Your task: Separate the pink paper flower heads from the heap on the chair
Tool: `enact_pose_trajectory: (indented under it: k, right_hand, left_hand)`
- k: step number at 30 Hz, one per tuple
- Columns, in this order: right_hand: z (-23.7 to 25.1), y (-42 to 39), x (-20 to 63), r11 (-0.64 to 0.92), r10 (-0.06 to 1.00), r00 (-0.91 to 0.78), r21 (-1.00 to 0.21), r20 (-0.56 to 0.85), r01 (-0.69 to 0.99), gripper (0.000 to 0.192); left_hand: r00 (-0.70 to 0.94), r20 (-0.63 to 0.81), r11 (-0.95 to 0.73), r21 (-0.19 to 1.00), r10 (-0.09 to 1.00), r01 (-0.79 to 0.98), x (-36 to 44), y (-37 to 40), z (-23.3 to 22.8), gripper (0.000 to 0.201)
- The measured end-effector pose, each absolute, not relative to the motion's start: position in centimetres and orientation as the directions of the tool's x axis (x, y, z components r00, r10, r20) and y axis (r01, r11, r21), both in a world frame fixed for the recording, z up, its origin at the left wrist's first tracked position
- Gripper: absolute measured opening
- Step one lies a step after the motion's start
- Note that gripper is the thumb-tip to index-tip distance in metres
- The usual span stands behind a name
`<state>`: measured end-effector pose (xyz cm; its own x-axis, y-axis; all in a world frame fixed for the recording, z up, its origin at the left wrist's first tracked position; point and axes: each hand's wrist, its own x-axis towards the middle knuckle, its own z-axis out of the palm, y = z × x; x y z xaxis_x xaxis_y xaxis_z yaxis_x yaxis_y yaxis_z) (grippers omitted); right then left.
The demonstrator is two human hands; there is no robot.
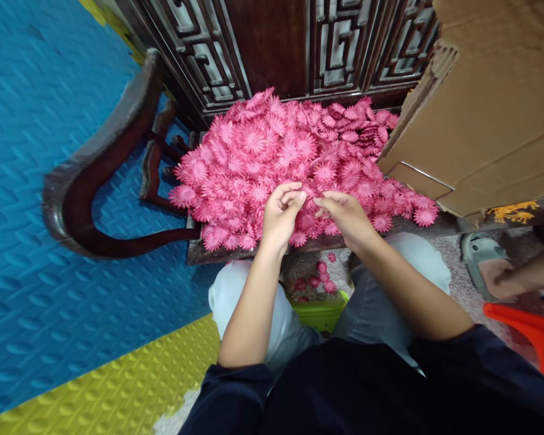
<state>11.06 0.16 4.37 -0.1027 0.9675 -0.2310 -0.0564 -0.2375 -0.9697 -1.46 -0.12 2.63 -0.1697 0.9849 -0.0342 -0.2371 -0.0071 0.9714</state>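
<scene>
A big heap of pink artificial flower heads [276,151] covers the seat of a dark carved wooden chair [100,181]. My left hand [281,211] and my right hand [344,214] meet at the heap's front edge, fingertips pinched together over a small pink flower piece [310,203] between them. Both forearms reach forward over my knees in light grey trousers. How much of the piece each hand grips is hidden by the fingers.
A large cardboard box [489,103] stands on the right end of the seat. Several flowers [317,279] lie on the floor above a green stool [320,311]. Another person's foot in a sandal [489,266] and a red object [535,338] are at right. Blue and yellow foam mats [49,290] lie at left.
</scene>
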Motion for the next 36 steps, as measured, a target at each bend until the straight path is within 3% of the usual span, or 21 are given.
enact_pose_trajectory:
  k: [6,9,13,17,27,36]
  right_hand:
    - [4.0,0.3,11.2,-0.236,0.97,-0.074,-0.971,-0.233,-0.04,0.014]
    - [3.8,0.4,11.3,-0.24,0.969,-0.08,-0.968,-0.234,-0.077,0.014]
    - [3.6,0.5,11.3,-0.258,0.964,-0.096,-0.959,-0.248,-0.116,0.013]
    - [3.6,0.4,11.3,-0.262,0.963,-0.097,-0.954,-0.25,-0.146,0.012]
    - [3.8,0.4,11.4,-0.254,0.964,-0.103,-0.963,-0.245,-0.089,0.015]
    - [3.9,0.3,11.4,-0.278,0.95,-0.168,-0.959,-0.265,-0.056,0.013]
  left_hand:
    - [-0.13,0.024,-0.039,0.992,0.991,-0.116,-1.4,-0.4,3.0,0.025]
    - [-0.095,0.11,-0.107,0.994,0.989,0.035,-1.5,-0.7,3.4,0.025]
    - [-0.048,0.293,-0.258,0.899,0.955,0.353,-1.5,-1.1,3.7,0.011]
    - [-0.014,0.374,-0.323,0.819,0.927,0.474,-1.5,-1.1,3.5,0.008]
    - [-0.059,0.394,-0.326,0.828,0.917,0.456,-1.4,-1.1,3.7,0.005]
    - [-0.177,0.156,-0.134,0.982,0.972,0.131,-1.5,-0.8,3.1,0.01]
